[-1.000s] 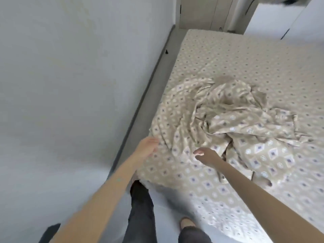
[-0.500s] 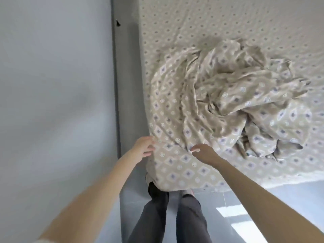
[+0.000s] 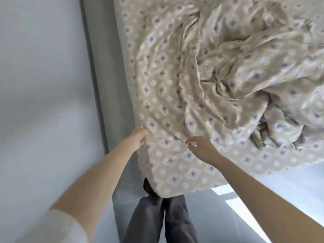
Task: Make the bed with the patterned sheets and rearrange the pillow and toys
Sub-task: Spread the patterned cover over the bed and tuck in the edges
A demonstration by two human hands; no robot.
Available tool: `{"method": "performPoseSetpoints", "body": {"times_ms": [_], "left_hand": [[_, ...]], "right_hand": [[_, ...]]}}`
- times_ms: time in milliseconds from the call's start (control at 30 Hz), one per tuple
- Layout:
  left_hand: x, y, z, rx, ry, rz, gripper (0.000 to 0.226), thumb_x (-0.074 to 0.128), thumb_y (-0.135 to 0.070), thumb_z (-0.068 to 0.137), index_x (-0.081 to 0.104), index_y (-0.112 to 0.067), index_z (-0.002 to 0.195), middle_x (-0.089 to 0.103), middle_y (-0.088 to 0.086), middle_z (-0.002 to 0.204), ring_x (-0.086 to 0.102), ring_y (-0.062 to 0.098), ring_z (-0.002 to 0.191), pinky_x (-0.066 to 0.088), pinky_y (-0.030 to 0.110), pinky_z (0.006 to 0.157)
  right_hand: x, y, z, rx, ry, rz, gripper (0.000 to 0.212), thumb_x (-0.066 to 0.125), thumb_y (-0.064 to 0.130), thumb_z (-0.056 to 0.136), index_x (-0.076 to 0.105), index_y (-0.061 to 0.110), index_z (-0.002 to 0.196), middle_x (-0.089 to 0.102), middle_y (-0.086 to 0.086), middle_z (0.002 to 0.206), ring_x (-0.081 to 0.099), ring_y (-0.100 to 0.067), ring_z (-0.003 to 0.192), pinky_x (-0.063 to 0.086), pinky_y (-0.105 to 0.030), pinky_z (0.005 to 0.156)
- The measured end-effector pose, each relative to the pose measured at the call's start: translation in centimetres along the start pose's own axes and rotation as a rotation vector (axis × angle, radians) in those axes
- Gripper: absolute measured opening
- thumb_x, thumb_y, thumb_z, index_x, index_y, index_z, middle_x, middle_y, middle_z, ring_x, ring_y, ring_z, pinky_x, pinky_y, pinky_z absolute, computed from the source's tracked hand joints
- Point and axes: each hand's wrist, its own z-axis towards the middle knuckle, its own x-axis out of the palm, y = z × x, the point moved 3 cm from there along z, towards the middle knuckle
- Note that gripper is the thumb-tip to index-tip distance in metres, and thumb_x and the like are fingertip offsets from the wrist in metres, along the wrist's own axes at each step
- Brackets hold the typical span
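Left hand at patterned sheet edge | right hand pinching it

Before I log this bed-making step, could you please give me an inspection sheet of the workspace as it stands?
Surface: bed covered in beige diamond-patterned fabric, its near corner toward the person.
Job's things: crumpled sheet of the same pattern, bunched in a heap on the bed; no pillow or toys seen.
Clutter: nothing seen.
Hands: left hand at the sheet's left edge, grip unclear; right hand pinches a fold of the sheet with its fingers.
Cables: nothing seen.
Surroundings: pale wall on the left, grey floor between wall and bed, the person's dark trousers below.
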Motion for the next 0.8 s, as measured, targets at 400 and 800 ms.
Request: {"method": "performPoseSetpoints", "body": {"times_ms": [400,800], "left_hand": [[1.0,-2.4,-1.4,0.316,-0.069,0.244,0.033,0.05,-0.031,0.097,0.057,-0.012,0.124,0.056,0.005,0.11,0.053,0.022,0.102,0.042,0.03,0.087],[-0.1,-8.6,-18.2,0.91,0.087,0.411,0.035,0.052,-0.043,0.094,0.053,-0.017,0.069,0.044,-0.016,0.058,0.04,-0.003,0.051,0.034,0.01,0.053]], "right_hand": [[-0.8,-1.0,-1.3,-0.034,-0.071,0.036,0.025,0.047,0.018,0.095,0.064,0.024,0.112,0.049,0.001,0.134,0.054,-0.005,0.066,0.04,-0.019,0.053],[-4.9,2.9,-9.6,-0.154,-0.07,-0.049,0.033,0.052,0.017,0.092,0.056,0.021,0.125,0.048,-0.005,0.133,0.057,-0.019,0.092,0.041,-0.023,0.065]]}}
